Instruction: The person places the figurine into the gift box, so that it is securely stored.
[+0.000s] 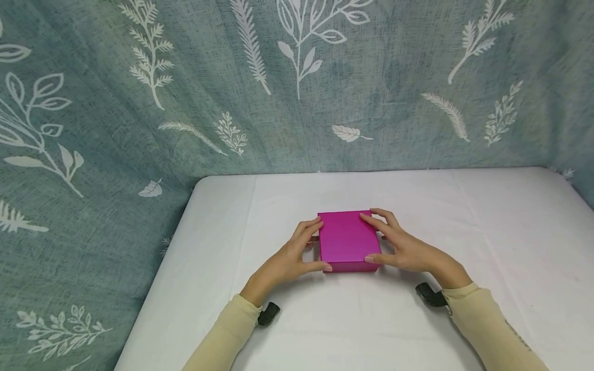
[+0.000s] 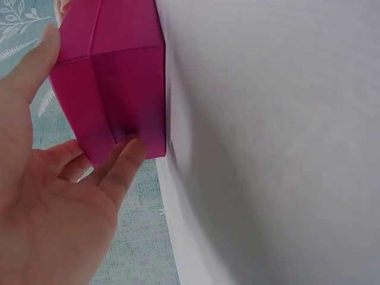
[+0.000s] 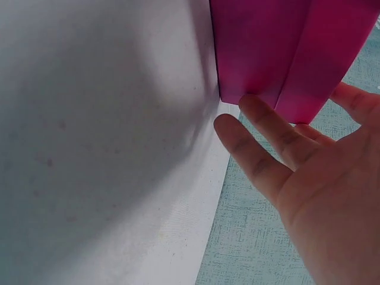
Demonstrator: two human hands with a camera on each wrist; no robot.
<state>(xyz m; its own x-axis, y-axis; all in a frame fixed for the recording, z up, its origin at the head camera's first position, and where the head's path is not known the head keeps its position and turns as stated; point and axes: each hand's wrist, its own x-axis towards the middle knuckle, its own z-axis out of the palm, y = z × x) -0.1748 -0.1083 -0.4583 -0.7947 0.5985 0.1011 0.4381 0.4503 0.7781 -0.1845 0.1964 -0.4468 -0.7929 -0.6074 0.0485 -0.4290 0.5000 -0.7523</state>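
A square magenta box (image 1: pixel 348 237) with its top closed sits flat on the white table. A seam runs along its side (image 2: pixel 127 98) in the left wrist view. My left hand (image 1: pixel 290 257) grips the box's left side, the thumb at the near corner and the fingertips towards the far one. On the opposite side my right hand (image 1: pixel 410 250) holds it, thumb on the near right corner and fingers at the far right corner. Two of its fingertips (image 3: pixel 252 104) are close to the lower side in the right wrist view; one seems to touch it.
White cloth covers the table (image 1: pixel 287 196). A blue-green curtain (image 1: pixel 394 103) with white leaf prints hangs behind and to the left. Below each wrist a small black device (image 1: pixel 430 295) is strapped on.
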